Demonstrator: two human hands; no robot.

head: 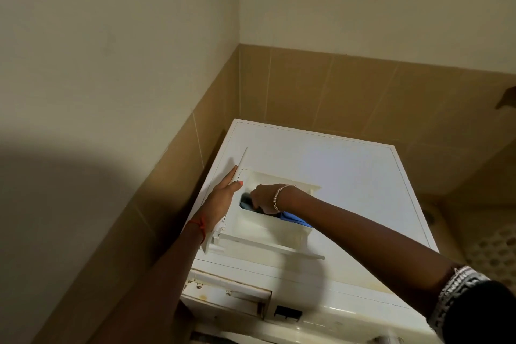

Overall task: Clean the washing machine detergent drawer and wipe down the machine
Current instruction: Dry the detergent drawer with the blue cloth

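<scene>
Head cam: drawer point(265, 229) out, lying on washer point(349, 170) top. My left hand point(223, 198) flat on its side, fingers straight. Right hand point(265, 195) inside, squeezing blue cloth point(296, 219). Drawer prob light, hard, slippy; hold by side walls.

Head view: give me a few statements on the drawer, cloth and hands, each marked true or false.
The drawer lies on top of the machine. True.
The right hand presses a blue cloth into the drawer. True.
The left hand grips a brush. False: it rests flat against the drawer's side, holding nothing.
The drawer sits in the machine's front. False: the slot there is empty.
</scene>
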